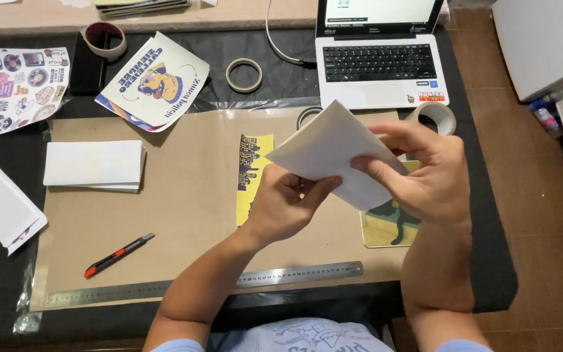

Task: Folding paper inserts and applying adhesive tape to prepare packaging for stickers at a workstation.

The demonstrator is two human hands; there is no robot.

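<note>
Both hands hold a white folded paper sheet (324,153) above the brown kraft-paper-covered surface (184,202) — the left hand (285,208) pinching its lower edge, the right hand (418,173) gripping its right side. The fold seems mid-way; next likely needs aligned edges, a firm crease.

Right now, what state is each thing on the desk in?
White sheet: lifted, held by both hands.
Left hand: gripping underneath.
Right hand: pinching the edge.
Laptop: open, screen lit.
Utility knife: lying flat; blade unclear.
Steel ruler: lying flat.
</note>
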